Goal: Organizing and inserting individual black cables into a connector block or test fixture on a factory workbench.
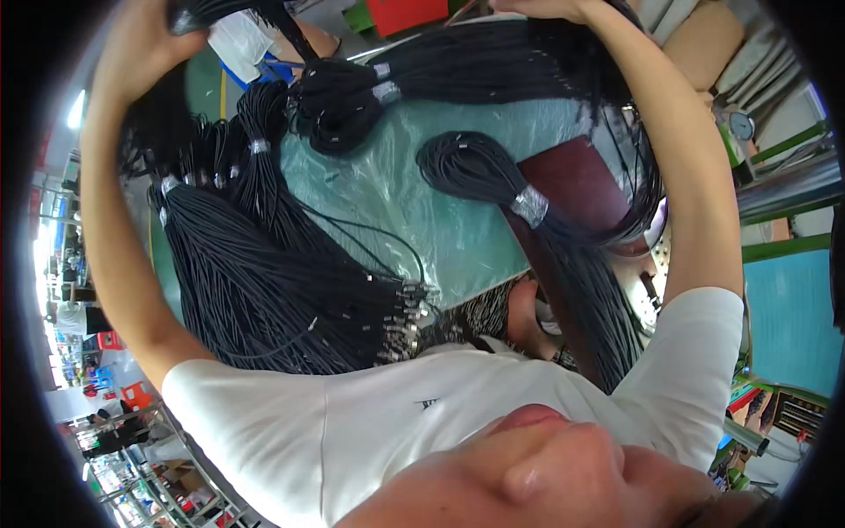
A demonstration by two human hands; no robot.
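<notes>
We have the left hand (169, 42) closed, as far as we can see, on a bundle (233, 11) of black cables at the upper left. That bundle lies partly beyond the upper edge, its strands seeming to trail toward the far coil (339, 110). The right hand (539, 7) is cut off by the same edge, beside the long bundle (493, 63); we cannot tell whether it grips anything.

Our main worry is snagging: if the trailing strands are caught in the far coil, a pull could drag that along or loosen its silver tie (385, 91). On the left of the table (370, 198), the heap (264, 273) has a stray cable (383, 231) looping free, which a sleeve (238, 409) could hook. The heap's metal ends (405, 321) lie near the front edge, so a knock might tip some over. The looped bundle (466, 167), resting on the red board (581, 180), could slide because its tail (603, 321) hangs toward us.
</notes>
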